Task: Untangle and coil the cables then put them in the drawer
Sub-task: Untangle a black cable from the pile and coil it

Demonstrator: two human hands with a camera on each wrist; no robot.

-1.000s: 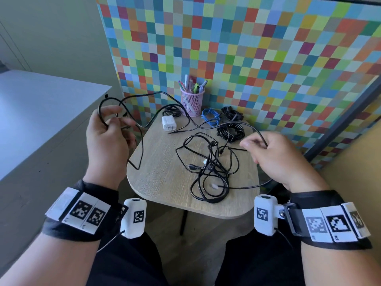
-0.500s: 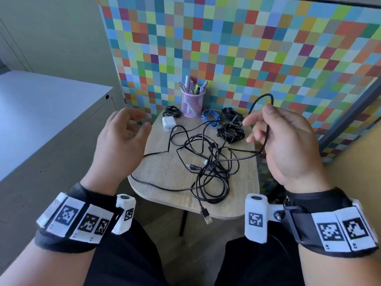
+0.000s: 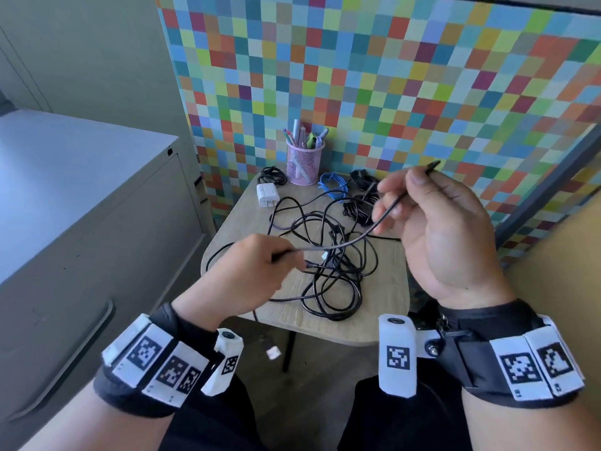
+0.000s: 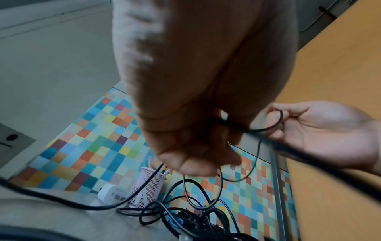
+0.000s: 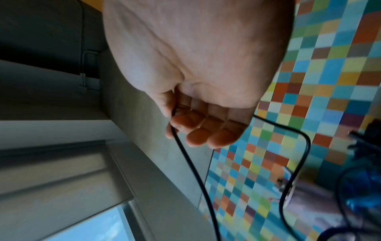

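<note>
Nearest, two wrists carry black bands with white tags printed in square black-and-white codes; I count three tags on the left band and two on the right, plus one coded white block on each, and no lettering on them can be read. Above the table point(image 3: 374, 323), the left hand point(image 3: 247, 275) has its fingers curled, pinching one black cable point(image 3: 351, 240) at about 9 o'clock of the tangle. That cable rises toward 2 o'clock into the right hand point(image 3: 445, 229), which pinches it between thumb and forefinger, the remaining fingers loosely curled, the cable's tip poking out past them. Below the hands, the tangled black cables point(image 3: 328, 278) sprawl across the middle of the tabletop; how many strands make up the heap I cannot tell. One plug point(image 3: 271, 349) dangles off the near edge at 6 o'clock. Farther back, at 11 o'clock, sits one white charger point(image 3: 267, 196) with print too small to read. Along the far edge lie one blue coil point(image 3: 333, 185), three small black bundles and one pink mesh cup point(image 3: 304, 164) of pens. At 9 o'clock stands one grey drawer cabinet point(image 3: 97, 255).
</note>
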